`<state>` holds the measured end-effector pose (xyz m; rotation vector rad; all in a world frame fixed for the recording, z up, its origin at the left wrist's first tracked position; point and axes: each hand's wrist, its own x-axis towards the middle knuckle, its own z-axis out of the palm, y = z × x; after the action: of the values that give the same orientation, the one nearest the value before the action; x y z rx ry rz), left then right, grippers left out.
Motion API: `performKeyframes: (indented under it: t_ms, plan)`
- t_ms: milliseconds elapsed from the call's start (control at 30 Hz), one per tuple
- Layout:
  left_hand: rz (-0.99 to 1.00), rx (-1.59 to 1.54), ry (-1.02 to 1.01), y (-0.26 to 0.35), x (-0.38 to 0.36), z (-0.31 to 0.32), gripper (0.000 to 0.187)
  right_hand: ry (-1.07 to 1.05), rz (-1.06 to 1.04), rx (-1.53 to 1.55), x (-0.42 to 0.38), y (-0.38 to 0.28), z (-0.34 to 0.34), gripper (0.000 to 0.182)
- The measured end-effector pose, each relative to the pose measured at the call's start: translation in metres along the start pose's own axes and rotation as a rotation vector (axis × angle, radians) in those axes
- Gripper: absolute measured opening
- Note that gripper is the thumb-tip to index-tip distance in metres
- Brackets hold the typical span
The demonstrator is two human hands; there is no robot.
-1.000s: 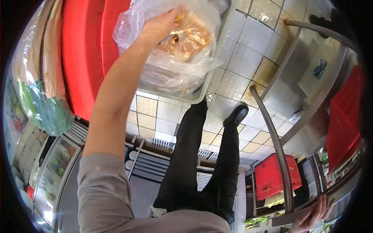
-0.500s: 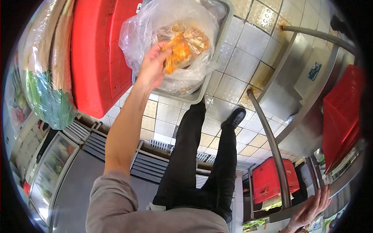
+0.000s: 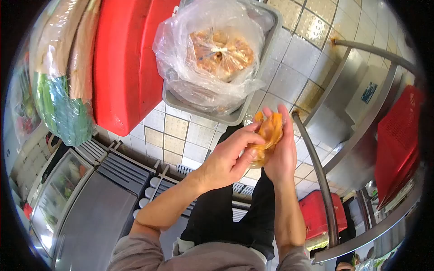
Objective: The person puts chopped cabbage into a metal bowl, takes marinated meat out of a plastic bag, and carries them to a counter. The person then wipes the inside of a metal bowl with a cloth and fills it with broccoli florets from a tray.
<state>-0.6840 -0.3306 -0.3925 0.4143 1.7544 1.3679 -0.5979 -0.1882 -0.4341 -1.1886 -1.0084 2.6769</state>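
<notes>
An orange packet in thin clear plastic is between my two hands, right of the tub. My left hand pinches its left side with thumb and fingers. Along its right side lies my right hand, palm facing it and fingers pointing up, pressed around it. Up and to the left, a large clear plastic bag lies open in a grey tub. Inside the bag are more orange-brown packets.
A red container stands left of the tub, beside wrapped leeks or scallions. Metal rails and a steel sink or counter are on the right, with a red basket. Lower left is a glass-topped case.
My left hand has moved down and right from above the bag with the orange packet. My right hand has left the metal edge at lower right and now touches the packet.
</notes>
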Motion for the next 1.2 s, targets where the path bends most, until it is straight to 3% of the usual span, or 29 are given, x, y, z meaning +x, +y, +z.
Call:
performKeyframes:
  t_ms: [33,100,167,267,333,500,567,600,667,700,767,800,867,900,967,1100,1167,1200]
  plan:
    - [-0.011,-0.008,-0.011,-0.005,-0.002,0.002,0.022,-0.017,0.044,0.143,0.011,-0.001,0.002,0.069]
    - [-0.056,-0.189,0.109,-0.018,0.007,0.001,0.027,-0.007,0.041,0.118,0.025,0.015,-0.002,0.063]
    - [-0.244,-0.628,0.191,-0.023,0.019,-0.011,0.029,0.017,0.049,0.09,0.036,0.022,0.0,0.058]
    - [-0.189,-0.566,0.257,-0.035,0.029,-0.025,0.029,0.03,0.169,0.397,0.046,0.025,0.01,0.044]
    - [-0.09,-0.097,0.325,-0.049,0.033,-0.031,0.028,0.017,0.176,0.431,0.054,0.029,0.012,0.044]
    - [-0.09,0.107,0.501,-0.121,0.094,-0.087,0.03,-0.075,0.223,0.488,0.055,0.037,-0.004,0.048]
    - [0.065,0.685,0.405,-0.144,0.128,-0.107,0.033,-0.063,0.226,0.48,0.053,0.04,-0.014,0.052]
    - [0.067,0.687,0.406,-0.148,0.15,-0.115,0.033,-0.075,0.227,0.496,0.051,0.04,-0.02,0.053]
    - [0.456,1.099,0.408,-0.154,0.184,-0.13,0.034,-0.081,0.23,0.487,0.046,0.044,-0.031,0.056]
    - [0.447,1.098,0.403,-0.156,0.192,-0.135,0.034,-0.075,0.238,0.488,0.042,0.047,-0.036,0.056]
    - [0.164,1.214,-0.04,-0.154,0.211,-0.144,0.033,-0.051,0.26,0.383,0.039,0.049,-0.044,0.06]
    - [0.165,1.214,-0.046,-0.154,0.221,-0.146,0.033,-0.05,0.255,0.419,0.039,0.053,-0.05,0.056]
    - [-0.251,0.965,-0.219,-0.151,0.236,-0.15,0.031,-0.03,0.257,0.421,0.037,0.058,-0.055,0.055]
    - [-0.25,0.972,-0.222,-0.145,0.24,-0.15,0.031,-0.016,0.26,0.417,0.036,0.06,-0.055,0.054]
    - [-0.431,0.922,-0.091,-0.135,0.25,-0.145,0.03,-0.028,0.262,0.429,0.035,0.062,-0.054,0.053]
    - [-0.351,1.169,-0.049,-0.151,0.258,-0.126,0.031,-0.045,0.247,0.413,0.033,0.06,-0.053,0.053]
    - [-0.434,0.829,-0.179,-0.158,0.268,-0.139,0.043,-0.034,0.243,0.411,0.033,0.057,-0.058,0.053]
    - [-0.432,0.83,-0.183,-0.151,0.268,-0.137,0.043,-0.034,0.236,0.41,0.034,0.058,-0.059,0.053]
